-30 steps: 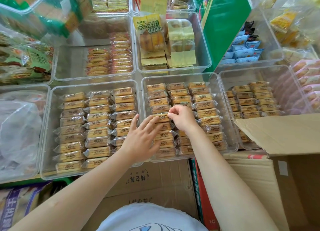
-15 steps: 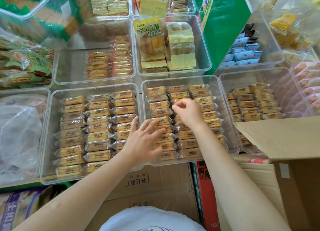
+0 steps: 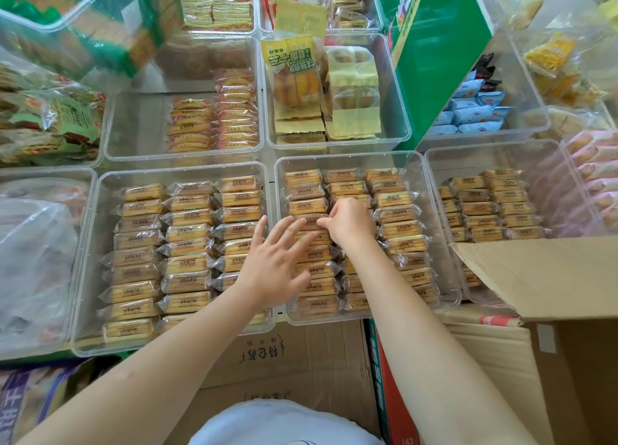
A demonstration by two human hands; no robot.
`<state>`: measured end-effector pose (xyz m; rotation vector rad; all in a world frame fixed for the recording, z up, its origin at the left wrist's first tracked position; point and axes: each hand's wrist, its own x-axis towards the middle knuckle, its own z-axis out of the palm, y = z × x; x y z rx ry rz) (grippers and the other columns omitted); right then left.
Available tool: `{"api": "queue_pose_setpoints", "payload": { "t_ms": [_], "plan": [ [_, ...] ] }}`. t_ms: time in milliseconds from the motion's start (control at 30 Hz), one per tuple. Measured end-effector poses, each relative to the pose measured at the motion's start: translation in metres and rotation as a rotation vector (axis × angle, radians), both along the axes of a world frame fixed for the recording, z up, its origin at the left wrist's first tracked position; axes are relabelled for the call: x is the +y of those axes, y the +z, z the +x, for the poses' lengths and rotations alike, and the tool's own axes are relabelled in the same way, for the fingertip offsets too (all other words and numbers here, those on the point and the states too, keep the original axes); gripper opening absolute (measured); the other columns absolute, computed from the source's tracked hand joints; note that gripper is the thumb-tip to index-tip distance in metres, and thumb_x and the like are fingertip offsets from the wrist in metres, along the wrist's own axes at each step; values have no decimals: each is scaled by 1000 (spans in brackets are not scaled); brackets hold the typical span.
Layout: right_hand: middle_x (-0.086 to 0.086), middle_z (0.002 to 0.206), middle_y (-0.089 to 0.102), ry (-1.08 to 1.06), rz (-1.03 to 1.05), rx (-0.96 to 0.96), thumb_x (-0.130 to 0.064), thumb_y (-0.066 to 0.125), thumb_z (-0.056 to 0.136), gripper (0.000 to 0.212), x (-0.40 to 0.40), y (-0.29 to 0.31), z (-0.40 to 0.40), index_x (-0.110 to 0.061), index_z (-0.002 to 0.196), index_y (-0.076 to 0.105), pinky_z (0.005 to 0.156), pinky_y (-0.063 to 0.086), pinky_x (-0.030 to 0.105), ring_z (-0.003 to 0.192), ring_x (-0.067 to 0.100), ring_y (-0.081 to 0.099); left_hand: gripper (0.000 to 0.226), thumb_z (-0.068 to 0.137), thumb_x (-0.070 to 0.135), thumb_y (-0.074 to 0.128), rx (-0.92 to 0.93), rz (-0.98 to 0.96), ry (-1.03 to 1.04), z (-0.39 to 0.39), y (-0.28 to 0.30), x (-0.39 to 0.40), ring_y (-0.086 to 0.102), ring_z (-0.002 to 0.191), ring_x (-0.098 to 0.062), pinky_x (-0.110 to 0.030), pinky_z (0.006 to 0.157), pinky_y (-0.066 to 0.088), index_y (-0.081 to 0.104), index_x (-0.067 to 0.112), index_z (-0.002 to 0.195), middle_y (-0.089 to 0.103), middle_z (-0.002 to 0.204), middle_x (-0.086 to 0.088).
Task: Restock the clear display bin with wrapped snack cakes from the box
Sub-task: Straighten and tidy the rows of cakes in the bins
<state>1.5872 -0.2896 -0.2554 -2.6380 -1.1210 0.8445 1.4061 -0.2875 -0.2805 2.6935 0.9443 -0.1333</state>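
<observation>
Fingers (image 3: 284,234) of left hand (image 3: 274,264) spread flat, pressing left column of wrapped snack cakes (image 3: 398,214) in clear display bin (image 3: 448,230). Right hand (image 3: 351,224) curled, fingers pinching something at middle column; can't tell exactly which cake. Bin near full, three columns. Open cardboard box (image 3: 535,277) at right, touching bin corner; contents hidden. Risk: slick wrappers, tight rows; pushing one more in could buckle a column or pop neighbours up. Left-hand pressure uneven could skew stack.
</observation>
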Motion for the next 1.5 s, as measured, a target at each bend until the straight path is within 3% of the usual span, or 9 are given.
{"api": "queue_pose_setpoints", "payload": {
  "t_ms": [133,267,400,600,933,1033,1167,1333,1500],
  "plan": [
    [-3,93,69,-60,97,127,-24,72,92,8,-4,1,9,-18,88,72,70,44,29,91,20,65,73,90,58,28,-19,3,4,0,0,0,1,157,-20,-55,123,-13,29,34,159,16,170,0],
    [-5,94,63,-58,177,225,-21,66,95,8,-13,10,17,-16,97,71,77,41,27,92,16,59,77,90,56,31,-40,33,-16,-2,-2,-1,-11,157,-22,-58,123,-9,23,30,161,3,170,0],
    [-4,96,66,-1,200,193,-23,67,95,6,-13,10,16,-18,95,71,79,44,29,93,16,61,78,91,53,29,-17,68,-32,-2,-2,-2,-9,157,-23,-57,124,-9,22,22,162,6,170,-4],
    [-5,91,69,74,117,105,-29,71,92,10,-5,-1,9,-26,83,66,81,54,36,90,19,65,81,92,55,4,216,75,-56,5,7,-1,-10,157,-21,-55,118,-25,0,16,163,-4,171,-5],
    [-5,94,75,57,246,87,-27,63,95,16,-25,17,16,-20,97,77,76,56,31,85,14,67,79,94,54,17,226,75,-74,8,10,1,13,156,-25,-54,120,-21,18,13,162,15,169,-8],
    [-3,101,70,135,73,-35,-32,61,97,18,-36,12,5,-19,99,74,67,51,30,86,18,65,79,93,53,17,206,61,-63,7,10,0,15,156,-25,-55,121,-18,18,15,162,19,169,-8],
    [2,118,59,172,-49,-104,-31,58,100,23,-36,5,-8,-16,114,68,70,47,33,99,26,64,79,90,53,18,163,37,-42,8,12,-1,18,155,-26,-54,122,-18,22,21,162,25,167,-8],
    [0,92,69,-1,33,3,-17,58,97,15,-23,0,-19,-17,93,72,59,43,27,82,21,65,79,88,54,12,181,40,-51,9,14,0,13,156,-27,-54,121,-21,22,27,161,17,169,-8],
    [-2,87,69,97,-62,-53,-27,61,97,16,-22,2,-5,-19,90,73,55,42,26,78,21,64,74,90,55,9,213,52,-74,10,18,0,8,157,-25,-57,120,-20,26,34,159,11,170,-7]
  ]
}}
